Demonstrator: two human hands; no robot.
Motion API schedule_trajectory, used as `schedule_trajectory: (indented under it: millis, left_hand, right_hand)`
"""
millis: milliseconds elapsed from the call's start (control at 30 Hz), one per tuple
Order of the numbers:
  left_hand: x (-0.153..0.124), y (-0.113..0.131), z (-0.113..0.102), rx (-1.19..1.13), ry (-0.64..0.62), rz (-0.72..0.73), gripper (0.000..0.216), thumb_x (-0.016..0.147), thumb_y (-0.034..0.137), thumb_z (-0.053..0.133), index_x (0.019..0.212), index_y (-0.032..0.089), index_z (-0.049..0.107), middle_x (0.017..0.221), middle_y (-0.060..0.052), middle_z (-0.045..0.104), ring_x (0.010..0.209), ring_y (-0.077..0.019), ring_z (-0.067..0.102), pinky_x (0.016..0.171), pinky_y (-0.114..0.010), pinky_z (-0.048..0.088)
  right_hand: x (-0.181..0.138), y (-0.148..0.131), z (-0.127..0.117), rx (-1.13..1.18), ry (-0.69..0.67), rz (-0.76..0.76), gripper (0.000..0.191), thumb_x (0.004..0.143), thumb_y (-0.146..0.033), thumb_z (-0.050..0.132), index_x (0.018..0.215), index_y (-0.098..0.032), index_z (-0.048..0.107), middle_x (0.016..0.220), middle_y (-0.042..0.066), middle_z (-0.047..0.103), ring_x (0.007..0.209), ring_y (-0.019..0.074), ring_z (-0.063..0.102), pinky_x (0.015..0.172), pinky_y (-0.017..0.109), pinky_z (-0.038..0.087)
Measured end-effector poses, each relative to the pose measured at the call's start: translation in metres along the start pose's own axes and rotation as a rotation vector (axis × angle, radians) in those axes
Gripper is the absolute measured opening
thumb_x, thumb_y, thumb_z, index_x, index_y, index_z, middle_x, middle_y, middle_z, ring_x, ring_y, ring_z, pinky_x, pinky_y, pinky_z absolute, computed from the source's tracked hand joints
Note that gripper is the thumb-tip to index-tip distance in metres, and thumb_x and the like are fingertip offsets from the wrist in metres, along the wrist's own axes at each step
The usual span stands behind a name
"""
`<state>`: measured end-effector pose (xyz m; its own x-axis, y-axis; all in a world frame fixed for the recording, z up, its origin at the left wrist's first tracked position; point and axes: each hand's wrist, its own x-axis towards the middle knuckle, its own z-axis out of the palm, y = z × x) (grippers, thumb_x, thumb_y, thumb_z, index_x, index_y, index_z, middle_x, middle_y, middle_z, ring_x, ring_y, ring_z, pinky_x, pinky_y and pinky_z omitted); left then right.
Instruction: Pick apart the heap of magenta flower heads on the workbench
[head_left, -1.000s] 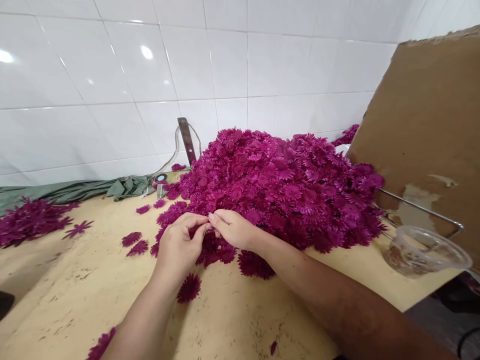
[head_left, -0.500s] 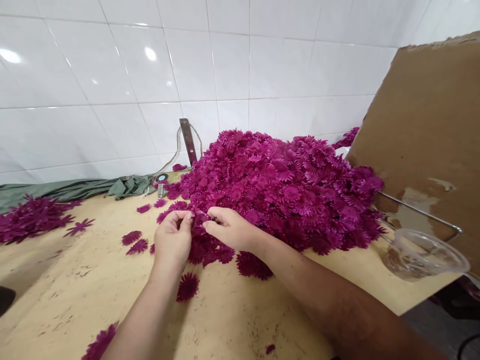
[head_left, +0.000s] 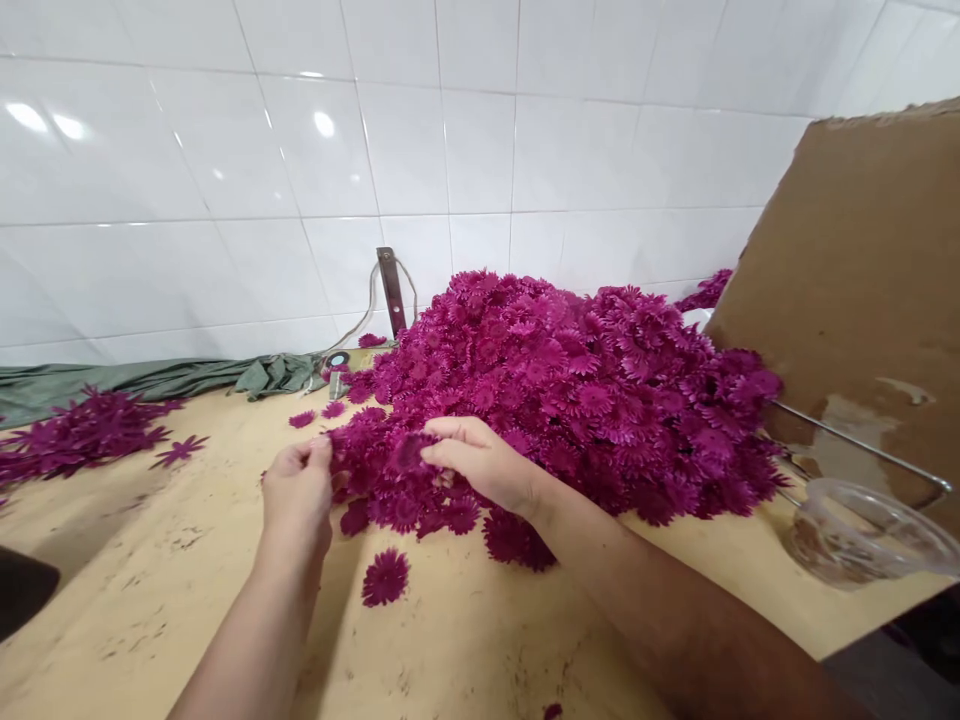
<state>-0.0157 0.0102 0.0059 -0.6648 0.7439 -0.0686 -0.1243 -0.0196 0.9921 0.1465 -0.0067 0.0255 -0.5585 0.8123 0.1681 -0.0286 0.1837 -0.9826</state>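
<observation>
Large magenta artificial flower heads lie in a big heap [head_left: 570, 400] in the middle of the table. My right hand [head_left: 484, 465] is at the front left of the heap, thumb and fingers pinched on the edge of one magenta flower head [head_left: 409, 455]. To its left, my left hand [head_left: 298, 490] is closed in a pinch, with its fingertips beside the loose flowers; whatever they hold is too small or hidden to name. A single flower head [head_left: 385, 577] lies flat on the tabletop, in front of and between my hands.
A second pile of thinner-petalled flowers [head_left: 90, 435] lies at the left, by a green cloth [head_left: 277, 375] along the wall. A cardboard sheet [head_left: 862, 290], a wire rod [head_left: 862, 443] and a clear plastic tub [head_left: 862, 530] are on the right. A dark object [head_left: 22, 592] shows at the left edge.
My hands have moved apart: the left has gone left, away from the right. A flower head now shows at my right fingertips. The view has shifted slightly left and up.
</observation>
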Motion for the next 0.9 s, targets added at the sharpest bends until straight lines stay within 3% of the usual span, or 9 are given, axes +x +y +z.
schedule_trajectory:
  millis: [167,367,500,667,767,900]
  left_hand:
    - [-0.011,-0.010,0.011,0.006,-0.254,0.226,0.022,0.052,0.018,0.063,0.072,0.018,0.055,0.073,0.001,0.058,0.072,-0.0134,0.055,0.076,-0.030,0.045]
    - [-0.029,-0.010,0.009,0.062,-0.529,0.291,0.039,0.060,0.047,0.064,0.084,0.016,0.062,0.080,-0.004,0.063,0.079,-0.0180,0.057,0.079,-0.034,0.045]
    - [-0.028,-0.013,0.009,0.121,-0.582,0.298,0.046,0.053,0.044,0.069,0.089,0.016,0.062,0.076,-0.002,0.061,0.073,-0.0159,0.056,0.074,-0.032,0.047]
    - [-0.031,-0.013,0.011,0.150,-0.607,0.387,0.045,0.056,0.039,0.068,0.094,0.017,0.063,0.086,-0.005,0.064,0.080,-0.0170,0.057,0.079,-0.034,0.046]
    - [-0.034,-0.011,0.011,0.214,-0.647,0.403,0.041,0.056,0.040,0.067,0.090,0.017,0.066,0.086,-0.006,0.065,0.078,-0.0177,0.058,0.078,-0.035,0.047]
    - [-0.033,-0.012,0.009,0.271,-0.615,0.423,0.037,0.055,0.037,0.067,0.087,0.019,0.069,0.087,-0.006,0.068,0.079,-0.0197,0.060,0.080,-0.036,0.046]
  right_hand:
    - [0.012,0.015,-0.007,0.048,0.151,0.062,0.009,0.073,-0.008,0.045,0.068,-0.016,0.047,0.060,-0.005,0.045,0.053,0.0059,0.045,0.054,0.020,0.042]
    - [0.016,0.022,-0.008,0.010,0.194,0.143,0.006,0.078,-0.011,0.046,0.075,-0.015,0.049,0.059,-0.004,0.046,0.055,0.0068,0.049,0.049,0.018,0.043]
    - [0.016,0.027,-0.009,-0.163,0.180,0.020,0.012,0.081,-0.021,0.047,0.070,-0.015,0.047,0.056,-0.005,0.044,0.051,0.0064,0.042,0.050,0.020,0.038]
    - [0.015,0.028,-0.009,-0.382,0.323,-0.009,0.031,0.085,-0.024,0.040,0.055,-0.018,0.036,0.048,-0.005,0.040,0.048,0.0071,0.035,0.049,0.022,0.030]
    - [0.016,0.028,-0.008,-0.355,0.346,-0.008,0.032,0.086,-0.023,0.038,0.055,-0.018,0.037,0.048,-0.005,0.040,0.047,0.0068,0.036,0.049,0.022,0.030]
    - [0.018,0.034,-0.008,-0.215,0.246,0.011,0.033,0.089,-0.033,0.035,0.061,-0.017,0.041,0.048,-0.005,0.041,0.046,0.0070,0.039,0.048,0.021,0.032]
